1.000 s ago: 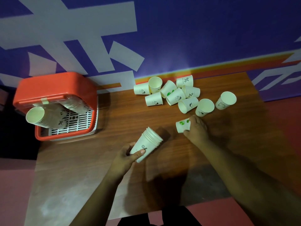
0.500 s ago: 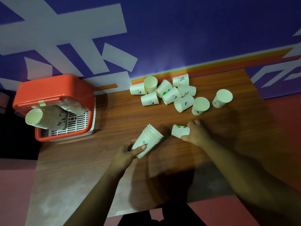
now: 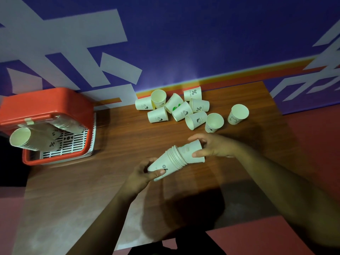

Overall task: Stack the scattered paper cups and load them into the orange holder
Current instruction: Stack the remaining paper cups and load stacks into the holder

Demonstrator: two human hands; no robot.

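Note:
My left hand (image 3: 142, 174) grips the base of a tilted stack of white paper cups (image 3: 166, 163) above the middle of the wooden table. My right hand (image 3: 214, 145) holds a single paper cup (image 3: 190, 151) whose bottom sits partly inside the stack's open top. Several loose cups (image 3: 181, 111) lie scattered at the back of the table, some on their sides, two upright at the right (image 3: 237, 115). The orange holder (image 3: 46, 111) stands at the left with stacks of cups (image 3: 35, 138) lying in it, mouths toward me.
The holder has a white slotted tray (image 3: 73, 144) at its bottom. A blue wall with white shapes (image 3: 184, 43) runs behind the table. The wooden table (image 3: 92, 190) ends near me at a red floor (image 3: 276, 242).
My right hand lifted the single cup from the table and carried it left into the top of the stack. My left hand kept hold of the stack, tilting it toward the right hand.

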